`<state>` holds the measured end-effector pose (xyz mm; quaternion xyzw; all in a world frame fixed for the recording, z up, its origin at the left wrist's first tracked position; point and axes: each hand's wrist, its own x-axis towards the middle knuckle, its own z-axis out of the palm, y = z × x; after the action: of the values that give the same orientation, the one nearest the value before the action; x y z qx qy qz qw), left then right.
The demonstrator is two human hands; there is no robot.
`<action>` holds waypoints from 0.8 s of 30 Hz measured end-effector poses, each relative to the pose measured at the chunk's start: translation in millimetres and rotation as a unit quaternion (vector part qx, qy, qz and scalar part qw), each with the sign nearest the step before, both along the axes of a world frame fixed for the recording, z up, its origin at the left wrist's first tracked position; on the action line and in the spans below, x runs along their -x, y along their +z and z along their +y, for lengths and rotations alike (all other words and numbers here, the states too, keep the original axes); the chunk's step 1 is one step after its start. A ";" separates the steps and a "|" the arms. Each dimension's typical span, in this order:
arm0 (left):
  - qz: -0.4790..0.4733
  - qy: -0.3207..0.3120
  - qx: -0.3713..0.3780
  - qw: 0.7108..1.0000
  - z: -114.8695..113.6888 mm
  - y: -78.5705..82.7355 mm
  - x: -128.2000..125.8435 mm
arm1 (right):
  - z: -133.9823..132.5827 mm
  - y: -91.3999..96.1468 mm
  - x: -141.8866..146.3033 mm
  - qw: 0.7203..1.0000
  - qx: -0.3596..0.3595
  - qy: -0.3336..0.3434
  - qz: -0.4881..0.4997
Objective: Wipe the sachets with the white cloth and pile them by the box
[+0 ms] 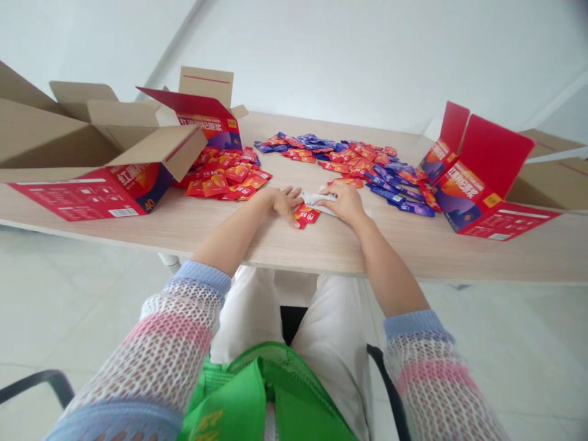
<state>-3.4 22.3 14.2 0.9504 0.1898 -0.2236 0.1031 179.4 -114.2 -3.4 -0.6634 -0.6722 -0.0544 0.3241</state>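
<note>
On the table in front of me lies a red sachet (307, 217) with white characters. My left hand (287, 204) rests flat on its left side, fingers spread. A crumpled white tissue or cloth (316, 197) is pinched in my right hand (344, 202) and touches the sachet's upper part. Just beyond my hands sit more red sachets (351, 182). A heap of red sachets (225, 177) lies to the left of my left hand, and mixed blue and red sachets (399, 187) spread to the right.
An open red carton (133, 190) with raised flaps stands on the left, another red box (209, 122) behind it. On the right is an open red carton (478, 184). The wooden tabletop (316, 251) ends close to my lap. A wall rises behind the table.
</note>
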 end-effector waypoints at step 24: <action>0.001 -0.001 0.009 1.000 1.6 -1.5 -1.5 | 3.5 -7.9 -13.9 0.967 0.146 -0.210 -0.005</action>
<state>-1.9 23.9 12.7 0.9493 0.1871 -0.2267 0.1116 193.3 -110.7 -11.3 -0.8293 -0.5204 -0.0260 0.2020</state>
